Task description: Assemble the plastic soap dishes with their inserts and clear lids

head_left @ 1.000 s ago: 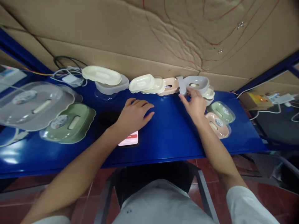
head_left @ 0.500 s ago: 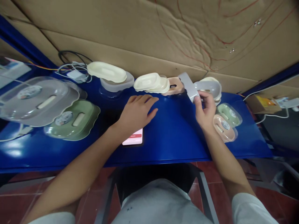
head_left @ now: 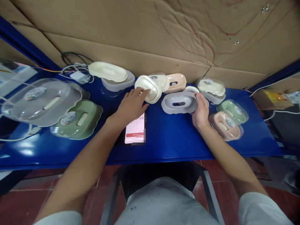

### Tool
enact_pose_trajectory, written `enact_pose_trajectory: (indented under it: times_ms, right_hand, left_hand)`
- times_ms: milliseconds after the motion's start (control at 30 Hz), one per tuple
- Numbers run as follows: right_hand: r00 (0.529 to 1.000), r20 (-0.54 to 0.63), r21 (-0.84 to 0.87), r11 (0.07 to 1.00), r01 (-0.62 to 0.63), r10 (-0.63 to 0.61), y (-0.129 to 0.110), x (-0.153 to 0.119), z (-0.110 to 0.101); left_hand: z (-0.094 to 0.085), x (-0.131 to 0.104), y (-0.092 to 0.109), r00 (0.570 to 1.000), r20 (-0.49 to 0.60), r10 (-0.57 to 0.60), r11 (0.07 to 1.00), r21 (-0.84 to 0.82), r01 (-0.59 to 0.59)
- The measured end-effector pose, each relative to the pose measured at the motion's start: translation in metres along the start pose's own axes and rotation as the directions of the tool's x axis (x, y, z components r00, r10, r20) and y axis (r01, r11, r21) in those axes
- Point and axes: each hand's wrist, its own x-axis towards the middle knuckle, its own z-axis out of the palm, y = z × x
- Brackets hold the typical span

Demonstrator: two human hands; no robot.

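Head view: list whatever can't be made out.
In the head view:
Phone: upper part hidden by the left hand; lower right corner pixelated.
Cream piece: mostly hidden behind the grey box at the right hand.
Labels: print too small and blurred.
White device: cut off by the left edge.
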Motion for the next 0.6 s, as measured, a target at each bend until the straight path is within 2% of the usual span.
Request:
enact_pose_trajectory:
  times_ms: [100, 167, 267, 367, 433, 500, 600]
  right_hand:
    - [0.990, -0.138, -0.053, 0.998, 0.025, -0.032, 0.013, 0.015, -0.005]
    - [0.982, -0.181, -0.061, 0.997, 0.040, -0.051, 0.019, 0.029, -0.008]
    - [0.979, -0.183, -0.053, 0.995, 0.084, -0.092, 0.018, 0.043, -0.012]
    - [0.977, -0.162, -0.092, 0.988, 0.127, -0.141, 0.001, 0.039, -0.017]
    - [0.972, -0.108, -0.188, 0.964, 0.188, -0.210, -0.016, 0.024, -0.021]
    - [0.953, 0.014, -0.264, 0.918, 0.295, -0.302, -0.035, 0.007, -0.024]
    - [0.875, 0.247, -0.287, 0.831, 0.477, -0.417, -0.058, -0.013, -0.025]
  left_hand:
    - [0.002, 0.001, -0.002, 0.999, -0.043, 0.033, 0.999, -0.025, -0.034]
    - [0.001, 0.004, -0.001, 0.998, -0.060, 0.037, 0.999, -0.028, -0.038]
    - [-0.004, 0.007, 0.011, 0.997, -0.042, 0.058, 0.998, -0.016, -0.059]
    - [-0.004, 0.002, 0.033, 0.989, 0.002, 0.147, 0.989, -0.015, -0.147]
    - [0.001, -0.008, 0.050, 0.974, 0.009, 0.227, 0.974, -0.015, -0.227]
    - [0.007, -0.019, 0.064, 0.951, -0.004, 0.308, 0.951, -0.020, -0.308]
    - [0.010, -0.030, 0.072, 0.893, 0.008, 0.451, 0.891, -0.067, -0.450]
